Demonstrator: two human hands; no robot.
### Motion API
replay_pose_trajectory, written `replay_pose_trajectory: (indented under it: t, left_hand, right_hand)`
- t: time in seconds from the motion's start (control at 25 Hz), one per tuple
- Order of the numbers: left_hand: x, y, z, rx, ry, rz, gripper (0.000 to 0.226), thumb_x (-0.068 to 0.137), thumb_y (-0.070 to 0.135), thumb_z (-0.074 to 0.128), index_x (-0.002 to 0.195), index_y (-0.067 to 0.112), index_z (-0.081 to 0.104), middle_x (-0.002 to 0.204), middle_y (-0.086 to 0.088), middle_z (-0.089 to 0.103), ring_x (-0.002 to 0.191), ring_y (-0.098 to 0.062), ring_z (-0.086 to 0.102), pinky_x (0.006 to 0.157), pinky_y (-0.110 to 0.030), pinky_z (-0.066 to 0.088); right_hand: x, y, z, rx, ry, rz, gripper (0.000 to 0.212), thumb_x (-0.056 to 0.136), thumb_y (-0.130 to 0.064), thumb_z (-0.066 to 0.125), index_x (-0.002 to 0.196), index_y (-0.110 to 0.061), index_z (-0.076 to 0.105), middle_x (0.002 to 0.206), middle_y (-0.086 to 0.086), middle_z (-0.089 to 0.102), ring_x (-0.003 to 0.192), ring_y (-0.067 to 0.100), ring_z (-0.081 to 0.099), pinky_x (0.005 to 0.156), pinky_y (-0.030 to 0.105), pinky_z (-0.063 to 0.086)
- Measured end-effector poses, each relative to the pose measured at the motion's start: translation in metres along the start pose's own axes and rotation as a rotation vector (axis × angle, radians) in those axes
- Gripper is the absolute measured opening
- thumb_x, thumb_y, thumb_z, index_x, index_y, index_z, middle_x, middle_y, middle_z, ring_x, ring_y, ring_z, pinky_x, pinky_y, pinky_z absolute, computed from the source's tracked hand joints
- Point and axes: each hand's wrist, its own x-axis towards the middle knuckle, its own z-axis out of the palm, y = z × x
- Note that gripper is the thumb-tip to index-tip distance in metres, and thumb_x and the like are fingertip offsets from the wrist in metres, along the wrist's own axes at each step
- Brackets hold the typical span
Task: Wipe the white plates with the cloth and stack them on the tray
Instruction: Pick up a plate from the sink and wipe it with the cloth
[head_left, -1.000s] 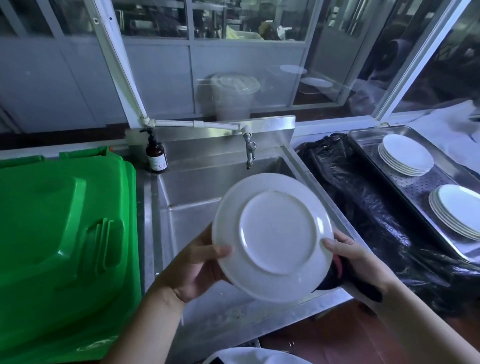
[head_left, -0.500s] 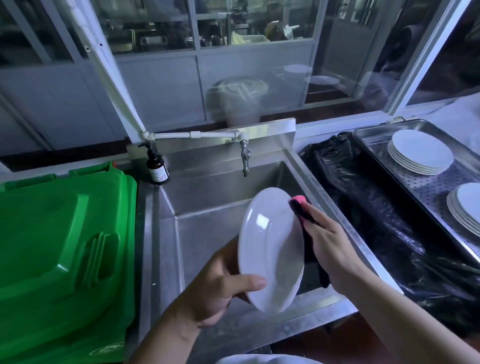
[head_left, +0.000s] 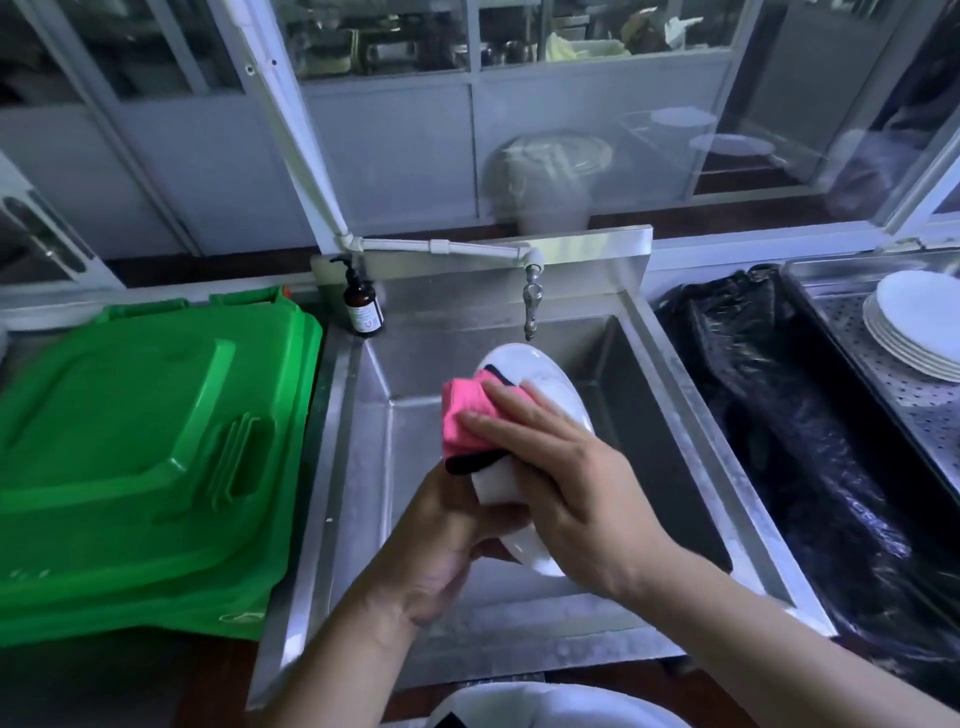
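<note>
A white plate (head_left: 558, 389) is held tilted over the steel sink (head_left: 670, 415). My left hand (head_left: 441, 540) grips its lower rim from the left. My right hand (head_left: 566, 478) presses a pink cloth with a black edge (head_left: 462, 415) flat against the plate's upper face. At the far right a perforated metal tray (head_left: 914, 400) carries a stack of white plates (head_left: 914, 322).
A green plastic bin lid (head_left: 140, 452) lies left of the sink. A brown pump bottle (head_left: 362, 304) stands at the sink's back left corner, and the tap (head_left: 531, 301) hangs just behind the plate. A black plastic bag (head_left: 789, 431) lies between sink and tray.
The plate has turned from showing its underside to edge-on and now tilted away. My right hand brought the pink cloth from behind the plate onto its face.
</note>
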Motion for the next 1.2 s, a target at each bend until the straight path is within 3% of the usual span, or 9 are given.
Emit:
replay_pose_trajectory:
  t: [0.12, 0.24, 0.44, 0.72, 0.84, 0.96, 1.04, 1.12, 1.2]
  left_hand:
    - [-0.01, -0.005, 0.003, -0.252, 0.005, -0.009, 0.052, 0.07, 0.019, 0.083, 0.121, 0.017, 0.072, 0.119, -0.016, 0.072, 0.105, -0.031, 0.07, 0.072, -0.044, 0.061]
    - [-0.016, -0.004, 0.006, -0.408, 0.042, -0.031, 0.078, 0.066, 0.049, 0.09, 0.128, 0.009, 0.067, 0.127, -0.023, 0.067, 0.11, -0.034, 0.069, 0.076, -0.041, 0.06]
    - [-0.021, -0.005, 0.015, -0.552, 0.011, -0.077, 0.085, 0.08, 0.04, 0.082, 0.143, -0.005, 0.047, 0.136, -0.032, 0.057, 0.12, -0.042, 0.062, 0.088, -0.043, 0.057]
    - [-0.02, -0.002, 0.028, -0.412, 0.043, 0.053, 0.075, 0.077, 0.031, 0.084, 0.143, 0.013, 0.054, 0.13, -0.021, 0.064, 0.118, -0.035, 0.062, 0.095, -0.045, 0.055]
    - [-0.025, 0.011, 0.023, -0.277, 0.121, 0.133, 0.079, 0.064, 0.036, 0.092, 0.136, 0.024, 0.062, 0.123, -0.013, 0.067, 0.114, -0.029, 0.065, 0.091, -0.04, 0.057]
    - [-0.032, 0.021, 0.021, -0.235, 0.217, 0.162, 0.081, 0.055, 0.035, 0.097, 0.13, 0.027, 0.068, 0.124, -0.01, 0.07, 0.115, -0.027, 0.067, 0.086, -0.038, 0.059]
    - [-0.036, 0.02, 0.031, -0.217, 0.278, 0.165, 0.08, 0.051, 0.033, 0.099, 0.126, 0.027, 0.071, 0.124, -0.009, 0.071, 0.114, -0.025, 0.068, 0.083, -0.036, 0.06]
    - [-0.037, 0.017, 0.051, -0.182, 0.3, 0.165, 0.077, 0.048, 0.032, 0.1, 0.12, 0.026, 0.075, 0.123, -0.009, 0.072, 0.112, -0.024, 0.069, 0.082, -0.034, 0.059]
    - [-0.04, 0.015, 0.075, -0.129, 0.296, 0.166, 0.074, 0.046, 0.031, 0.101, 0.115, 0.023, 0.077, 0.122, -0.011, 0.073, 0.111, -0.025, 0.07, 0.082, -0.033, 0.059]
  right_hand:
    - [-0.017, 0.012, -0.001, -0.043, -0.093, -0.152, 0.054, 0.092, -0.003, 0.048, 0.138, -0.028, 0.06, 0.157, -0.014, 0.039, 0.15, 0.015, 0.026, 0.121, 0.04, 0.027]
    - [-0.03, 0.016, -0.007, -0.152, -0.169, -0.322, 0.053, 0.089, 0.0, 0.053, 0.135, -0.025, 0.062, 0.156, -0.013, 0.041, 0.151, 0.02, 0.025, 0.121, 0.046, 0.023]
    - [-0.04, 0.027, -0.029, -0.279, -0.204, -0.526, 0.042, 0.094, -0.003, 0.055, 0.13, -0.023, 0.067, 0.152, -0.008, 0.047, 0.149, 0.023, 0.03, 0.116, 0.054, 0.03]
    - [-0.067, 0.052, -0.058, -0.353, -0.135, -0.704, 0.035, 0.105, -0.011, 0.044, 0.119, -0.023, 0.074, 0.145, -0.008, 0.055, 0.145, 0.027, 0.039, 0.114, 0.059, 0.032]
    - [-0.09, 0.082, -0.057, -0.264, 0.006, -0.567, 0.041, 0.104, -0.005, 0.039, 0.115, -0.02, 0.075, 0.14, -0.004, 0.06, 0.138, 0.028, 0.048, 0.111, 0.052, 0.041]
    - [-0.097, 0.09, -0.045, 0.267, 0.244, -0.015, 0.054, 0.095, 0.008, 0.048, 0.118, -0.035, 0.071, 0.124, -0.011, 0.07, 0.102, 0.009, 0.068, 0.084, 0.032, 0.054]
    - [-0.088, 0.079, -0.051, 0.462, 0.373, 0.136, 0.056, 0.094, 0.01, 0.052, 0.124, -0.035, 0.066, 0.107, -0.015, 0.074, 0.085, 0.002, 0.069, 0.075, 0.023, 0.053]
    - [-0.068, 0.06, -0.064, 0.419, 0.389, 0.026, 0.051, 0.093, 0.004, 0.05, 0.134, -0.024, 0.061, 0.124, -0.012, 0.069, 0.11, 0.008, 0.067, 0.091, 0.028, 0.052]
    - [-0.043, 0.042, -0.07, 0.262, 0.367, -0.092, 0.06, 0.089, 0.002, 0.041, 0.142, -0.023, 0.055, 0.146, -0.009, 0.053, 0.139, 0.014, 0.046, 0.11, 0.04, 0.041]
